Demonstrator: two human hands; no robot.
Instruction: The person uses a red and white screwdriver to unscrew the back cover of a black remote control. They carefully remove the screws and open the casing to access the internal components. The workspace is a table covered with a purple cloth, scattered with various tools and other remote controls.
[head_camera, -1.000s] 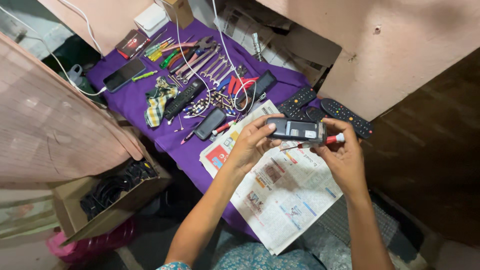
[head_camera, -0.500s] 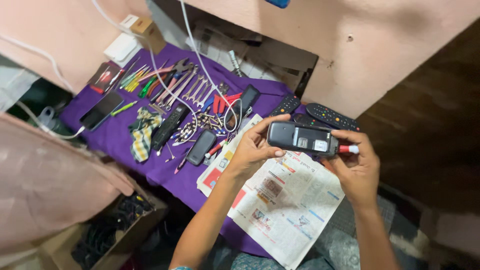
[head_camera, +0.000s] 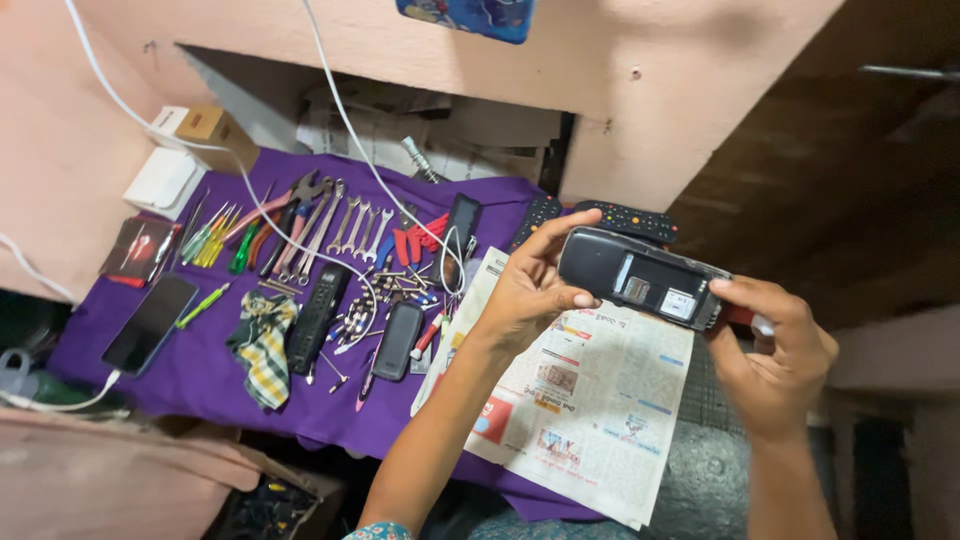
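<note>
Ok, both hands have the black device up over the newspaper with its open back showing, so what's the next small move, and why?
Probably lower the black device onto the newspaper. The left hand and right hand grip it only by its ends in mid-air, and the right hand also seems to hold a red-tipped tool, so neither is free to work on the open back.

red tool (head_camera: 742, 316) mostly behind handset (head_camera: 640, 279)

- The dark remote (head_camera: 642, 280) is now lifted higher and sits further right, above the newspaper's (head_camera: 590, 400) upper edge.
- The left hand (head_camera: 528, 295) moved up with it, fingers stretched over its left end.
- The right hand (head_camera: 775, 350) shifted right, gripping the other end.
</note>
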